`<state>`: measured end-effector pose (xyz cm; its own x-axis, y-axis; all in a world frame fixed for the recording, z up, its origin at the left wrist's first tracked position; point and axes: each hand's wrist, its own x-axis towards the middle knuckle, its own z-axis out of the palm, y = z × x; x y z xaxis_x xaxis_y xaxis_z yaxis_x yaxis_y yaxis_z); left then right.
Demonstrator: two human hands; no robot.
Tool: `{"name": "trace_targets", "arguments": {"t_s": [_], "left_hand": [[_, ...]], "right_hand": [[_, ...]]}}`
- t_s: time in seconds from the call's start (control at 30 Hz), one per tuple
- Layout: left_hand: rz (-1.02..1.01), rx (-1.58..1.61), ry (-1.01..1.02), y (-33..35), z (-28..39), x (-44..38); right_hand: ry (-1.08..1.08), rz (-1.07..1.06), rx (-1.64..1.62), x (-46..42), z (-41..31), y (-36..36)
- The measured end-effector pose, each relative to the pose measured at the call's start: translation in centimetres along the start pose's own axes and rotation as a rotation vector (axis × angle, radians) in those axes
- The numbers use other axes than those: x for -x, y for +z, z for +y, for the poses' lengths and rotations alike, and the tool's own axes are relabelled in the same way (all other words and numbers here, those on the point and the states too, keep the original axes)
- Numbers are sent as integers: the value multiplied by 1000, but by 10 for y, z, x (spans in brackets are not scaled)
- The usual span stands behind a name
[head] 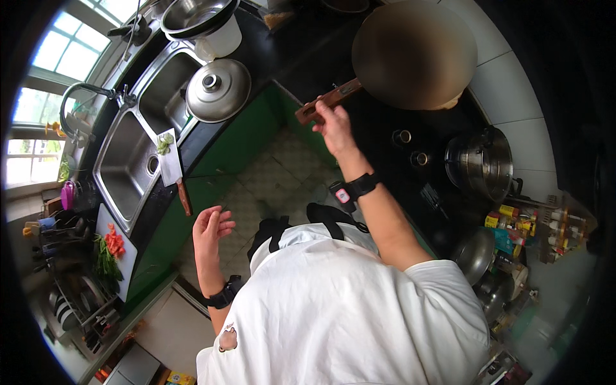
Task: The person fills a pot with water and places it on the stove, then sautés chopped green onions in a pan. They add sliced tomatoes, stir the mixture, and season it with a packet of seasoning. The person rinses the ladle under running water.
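Observation:
My right hand (334,127) grips the wooden handle (332,98) of a wok or pan at the upper right. The round body of the pan (414,55) is blurred, so what it holds cannot be told. My left hand (211,225) hangs with nothing in it, fingers slightly apart, near the counter's front edge. Closest to it is a cleaver (169,161), lying across the sink rim with its wooden handle towards me. Chopped green pieces (165,143) rest on its blade. Beyond the cleaver, a domed metal lid (218,90) sits at the sink's edge.
A double steel sink (126,163) with a curved faucet (79,89) runs along the left. Red pieces and green stalks lie on a white cutting board (126,260). Two knobs (411,147) and a steel pot (479,161) are right. Metal bowls (199,17) stand at the back.

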<state>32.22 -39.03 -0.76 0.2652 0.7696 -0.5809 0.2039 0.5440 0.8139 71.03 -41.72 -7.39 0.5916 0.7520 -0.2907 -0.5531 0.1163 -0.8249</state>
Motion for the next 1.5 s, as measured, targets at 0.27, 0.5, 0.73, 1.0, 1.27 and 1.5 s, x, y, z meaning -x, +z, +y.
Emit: {"name": "trace_targets", "arguments": {"t_s": [0.27, 0.5, 0.73, 1.0, 1.27, 1.5], "left_hand": [[-144, 76, 70, -55, 7, -17], [-126, 122, 123, -148, 11, -8], [24, 130, 31, -228, -21, -43], [286, 21, 286, -249, 7, -66], [679, 90, 516, -376, 93, -22], [971, 474, 615, -557, 145, -61]], "right_hand": [[81, -79, 47, 4, -70, 16], [170, 14, -106, -37, -53, -42], [84, 167, -68, -12, -44, -21], [281, 198, 278, 37, 85, 17], [423, -184, 329, 67, 146, 163], [454, -153, 327, 87, 171, 193]]}}
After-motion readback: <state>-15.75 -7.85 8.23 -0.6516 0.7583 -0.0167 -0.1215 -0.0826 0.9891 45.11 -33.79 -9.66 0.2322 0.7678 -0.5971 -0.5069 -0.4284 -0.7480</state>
